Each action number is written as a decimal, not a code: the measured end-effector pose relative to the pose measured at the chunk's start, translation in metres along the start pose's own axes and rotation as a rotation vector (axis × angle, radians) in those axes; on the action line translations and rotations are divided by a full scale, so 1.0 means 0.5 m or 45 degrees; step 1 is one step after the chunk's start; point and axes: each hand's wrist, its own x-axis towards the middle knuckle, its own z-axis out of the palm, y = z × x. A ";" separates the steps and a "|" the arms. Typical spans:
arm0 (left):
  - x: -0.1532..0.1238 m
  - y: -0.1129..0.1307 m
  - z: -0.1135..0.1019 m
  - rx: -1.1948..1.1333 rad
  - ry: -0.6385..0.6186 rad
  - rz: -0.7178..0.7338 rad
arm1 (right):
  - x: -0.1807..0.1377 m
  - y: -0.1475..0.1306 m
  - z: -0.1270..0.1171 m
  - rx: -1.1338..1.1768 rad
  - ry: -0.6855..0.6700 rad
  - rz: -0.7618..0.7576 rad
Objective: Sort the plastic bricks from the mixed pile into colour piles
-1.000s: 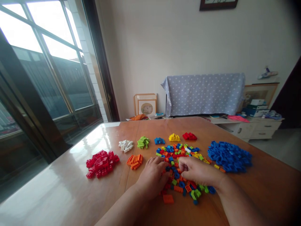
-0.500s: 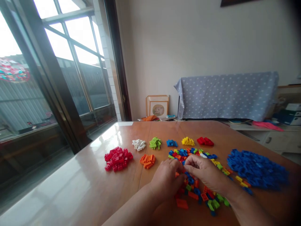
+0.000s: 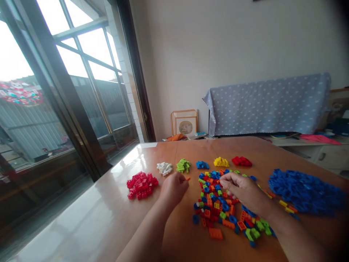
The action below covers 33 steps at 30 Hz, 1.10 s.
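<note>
My left hand (image 3: 173, 187) is closed with an orange toy building brick (image 3: 188, 179) poking out past its fingertips. It is just left of the mixed heap of bricks (image 3: 216, 205), and the small orange pile is hidden behind it. My right hand (image 3: 241, 185) hovers at the right side of the mixed heap, thumb and forefinger pinched together; what is between them, if anything, cannot be made out. Red, orange, blue, green and yellow pieces make up the heap, some of them round blue ones.
Sorted piles stand around: pinkish-red (image 3: 141, 185), white (image 3: 164, 168), lime green (image 3: 183, 165), small blue (image 3: 202, 165), yellow (image 3: 221, 162) and red (image 3: 241, 161). A large blue pile (image 3: 304, 193) lies at the right of the wooden table (image 3: 106, 214). Glass doors (image 3: 81, 91) are at the left.
My left hand has moved left and away from the mixed heap with an orange brick. My right hand stays over the heap's right side. The view has shifted slightly.
</note>
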 end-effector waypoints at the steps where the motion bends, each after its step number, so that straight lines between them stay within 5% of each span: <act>1: 0.009 -0.016 -0.014 0.043 0.019 -0.051 | 0.003 0.003 -0.006 -0.014 0.040 -0.013; 5: 0.027 -0.061 -0.046 0.165 0.045 -0.186 | 0.008 0.008 -0.019 -0.033 0.155 -0.029; 11: 0.036 -0.074 -0.033 0.148 0.024 -0.175 | 0.005 0.003 -0.028 -0.067 0.207 -0.023; 18: 0.043 -0.076 -0.042 0.134 0.067 -0.156 | -0.003 0.009 -0.057 -0.262 0.109 0.012; 27: 0.008 -0.011 -0.026 0.136 -0.012 0.193 | -0.022 0.017 -0.074 -0.581 -0.270 0.123; 33: -0.025 0.039 -0.021 0.190 -0.133 0.313 | -0.032 0.001 -0.052 -0.867 -0.250 0.211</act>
